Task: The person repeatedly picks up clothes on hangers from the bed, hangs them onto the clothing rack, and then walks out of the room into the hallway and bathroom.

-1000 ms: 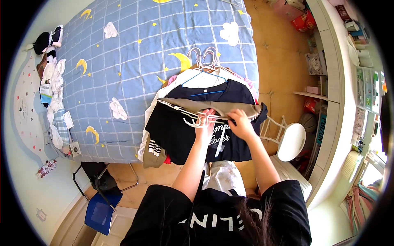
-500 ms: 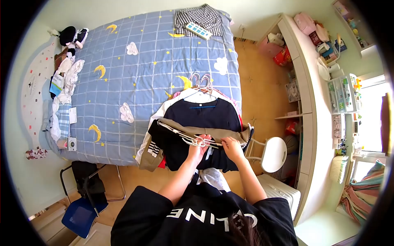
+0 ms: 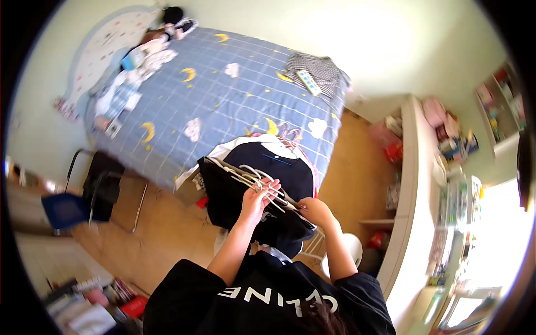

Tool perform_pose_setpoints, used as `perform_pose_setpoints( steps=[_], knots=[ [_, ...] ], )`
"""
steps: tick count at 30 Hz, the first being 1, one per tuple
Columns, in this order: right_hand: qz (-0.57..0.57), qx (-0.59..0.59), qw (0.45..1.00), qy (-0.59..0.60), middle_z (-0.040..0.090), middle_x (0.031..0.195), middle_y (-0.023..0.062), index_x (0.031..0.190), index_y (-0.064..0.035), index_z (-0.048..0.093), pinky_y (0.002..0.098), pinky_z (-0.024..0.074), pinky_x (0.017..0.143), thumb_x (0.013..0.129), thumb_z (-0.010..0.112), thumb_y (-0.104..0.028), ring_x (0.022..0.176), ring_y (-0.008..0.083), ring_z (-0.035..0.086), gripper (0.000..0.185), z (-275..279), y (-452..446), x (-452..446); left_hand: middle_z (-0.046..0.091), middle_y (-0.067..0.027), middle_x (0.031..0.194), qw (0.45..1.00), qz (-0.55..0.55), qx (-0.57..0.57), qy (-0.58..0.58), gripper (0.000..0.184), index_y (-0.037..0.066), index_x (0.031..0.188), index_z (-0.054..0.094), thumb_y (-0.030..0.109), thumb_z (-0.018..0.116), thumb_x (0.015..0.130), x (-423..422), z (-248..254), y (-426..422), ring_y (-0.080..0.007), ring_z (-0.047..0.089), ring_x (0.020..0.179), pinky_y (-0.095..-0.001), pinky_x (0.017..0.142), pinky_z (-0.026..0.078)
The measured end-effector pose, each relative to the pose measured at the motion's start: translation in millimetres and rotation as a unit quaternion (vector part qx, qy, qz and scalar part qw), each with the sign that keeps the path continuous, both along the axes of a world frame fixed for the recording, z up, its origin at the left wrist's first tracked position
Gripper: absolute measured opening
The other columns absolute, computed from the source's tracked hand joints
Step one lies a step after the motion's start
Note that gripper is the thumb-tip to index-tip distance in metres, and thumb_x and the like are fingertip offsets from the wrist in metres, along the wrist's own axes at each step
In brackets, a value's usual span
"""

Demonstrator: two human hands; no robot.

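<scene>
Nearest, a black T-shirt (image 3: 257,290) with white lettering, worn by the person. Left hand (image 3: 254,204): palm turned up, fingers curled and spread among a cluster of white hangers (image 3: 240,177), holding them near the hooks. Right hand (image 3: 316,212): fingers drawn in narrow, closed on the edge of the hung bundle by the hangers' right end; exact grip hard to tell. From the hangers, black garments (image 3: 220,195) drape down, just beyond the bed's near edge. White stool (image 3: 350,251) on the floor, right of the bundle; blue chair (image 3: 66,209) off to the left. Behind the hands, a pile at the bed's near right corner: black top (image 3: 245,156) uppermost, blue hanger (image 3: 277,160) at its neck, white garment (image 3: 226,149) showing beneath, metallic hanger hooks (image 3: 289,133) pointing farther up the bed (image 3: 206,84). Blue bedspread, moons and clouds. Along the bed's left edge, heaped clothes (image 3: 146,62) beside the headboard (image 3: 109,42). At the far right corner, white power strip (image 3: 309,82) on a checked cloth (image 3: 326,70).
</scene>
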State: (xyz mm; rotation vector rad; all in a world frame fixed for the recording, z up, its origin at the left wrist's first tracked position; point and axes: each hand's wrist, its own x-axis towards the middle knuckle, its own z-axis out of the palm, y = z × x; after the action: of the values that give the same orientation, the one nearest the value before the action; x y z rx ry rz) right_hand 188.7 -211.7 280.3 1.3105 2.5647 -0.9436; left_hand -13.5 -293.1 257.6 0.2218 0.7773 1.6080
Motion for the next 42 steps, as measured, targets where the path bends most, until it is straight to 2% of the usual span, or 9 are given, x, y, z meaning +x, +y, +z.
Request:
perform_pose_setpoints(
  steps=[4,8,9,10,13,16,30,35,42],
  knots=[
    [0.081,0.066,0.981,0.162,0.061,0.082,0.0126,0.086,-0.0061,0.066,0.0405,0.0483,0.070,0.084,0.059,-0.019,0.080,0.0322,0.061,0.015,50.6,-31.2,-9.8,0.055,-0.0163,0.129,0.988,0.144,0.062,-0.011,0.039,0.001,0.129,0.047,0.007,0.055,0.091,1.0,38.5,-42.3,-0.0288,0.052,0.122,-0.0386,0.102,0.043],
    [0.219,-0.087,0.931,0.279,0.055,0.070,0.0088,0.083,0.0013,0.065,0.0286,0.0454,0.057,0.079,0.067,-0.006,0.060,0.0172,0.057,0.009,83.4,-59.5,-42.7,0.050,-0.0204,0.133,0.961,0.254,0.101,0.048,0.041,0.000,0.131,0.044,0.006,0.052,0.092,-14.9,73.4,-111.9,-0.0305,0.050,0.124,-0.0401,0.105,0.040],
    [0.274,-0.089,0.921,0.263,0.057,0.069,0.0103,0.080,-0.0010,0.065,0.0333,0.0462,0.057,0.078,0.069,-0.012,0.061,0.0243,0.059,0.012,92.5,-68.3,-55.6,0.049,-0.0216,0.134,0.952,0.286,0.091,0.059,0.042,-0.001,0.132,0.044,0.007,0.053,0.092,-17.5,84.6,-132.7,-0.0308,0.049,0.124,-0.0397,0.105,0.041],
    [0.301,-0.114,0.898,0.299,0.055,0.068,0.0094,0.079,-0.0003,0.062,0.0317,0.0438,0.054,0.078,0.069,-0.010,0.057,0.0211,0.055,0.012,103.0,-83.1,-67.6,0.048,-0.0224,0.135,0.939,0.323,0.093,0.073,0.042,-0.002,0.133,0.043,0.007,0.051,0.092,-20.2,91.9,-154.1,-0.0309,0.050,0.124,-0.0397,0.104,0.042],
    [0.352,-0.206,0.869,0.282,0.048,0.063,0.0048,0.093,-0.0018,0.056,0.0266,0.0384,0.051,0.077,0.068,-0.006,0.055,0.0109,0.045,0.021,125.2,-130.3,-100.4,0.047,-0.0200,0.137,0.901,0.410,0.115,0.087,0.045,-0.004,0.135,0.038,0.006,0.049,0.093,-24.3,113.4,-221.6,-0.0270,0.051,0.122,-0.0355,0.101,0.044],
    [0.425,-0.259,0.810,0.311,0.046,0.061,0.0024,0.101,-0.0028,0.051,0.0260,0.0370,0.050,0.076,0.067,-0.003,0.054,0.0100,0.044,0.029,130.6,-182.1,-127.6,0.049,-0.0188,0.135,0.857,0.496,0.094,0.103,0.044,-0.003,0.135,0.039,0.006,0.047,0.093,-13.3,136.3,-284.0,-0.0263,0.053,0.120,-0.0339,0.099,0.046],
    [0.663,-0.332,0.630,0.231,0.047,0.065,-0.0029,0.093,-0.0013,0.053,0.0196,0.0358,0.054,0.073,0.065,0.006,0.059,0.0036,0.043,0.024,179.9,-436.6,-159.8,0.050,-0.0200,0.133,0.685,0.687,0.057,0.235,0.047,-0.002,0.139,0.034,0.004,0.043,0.093,93.2,186.5,-564.0,-0.0278,0.054,0.119,-0.0358,0.098,0.046],
    [0.722,-0.283,0.566,0.280,0.046,0.064,-0.0008,0.096,-0.0008,0.056,0.0216,0.0357,0.053,0.073,0.065,0.004,0.057,0.0069,0.043,0.025,194.5,-527.2,-166.2,0.045,-0.0209,0.138,0.628,0.723,0.068,0.280,0.051,-0.001,0.141,0.031,0.001,0.044,0.092,126.8,200.1,-648.9,-0.0291,0.050,0.124,-0.0379,0.102,0.043],
    [0.763,-0.145,0.487,0.399,0.057,0.081,0.0136,0.103,-0.0036,0.058,0.0353,0.0450,0.062,0.080,0.064,-0.004,0.071,0.0280,0.058,0.024,191.8,-658.4,-156.3,0.032,-0.0218,0.147,0.521,0.783,0.088,0.329,0.055,0.000,0.144,0.026,0.000,0.045,0.092,173.4,194.3,-748.0,-0.0312,0.036,0.136,-0.0401,0.110,0.032]
  ],
)
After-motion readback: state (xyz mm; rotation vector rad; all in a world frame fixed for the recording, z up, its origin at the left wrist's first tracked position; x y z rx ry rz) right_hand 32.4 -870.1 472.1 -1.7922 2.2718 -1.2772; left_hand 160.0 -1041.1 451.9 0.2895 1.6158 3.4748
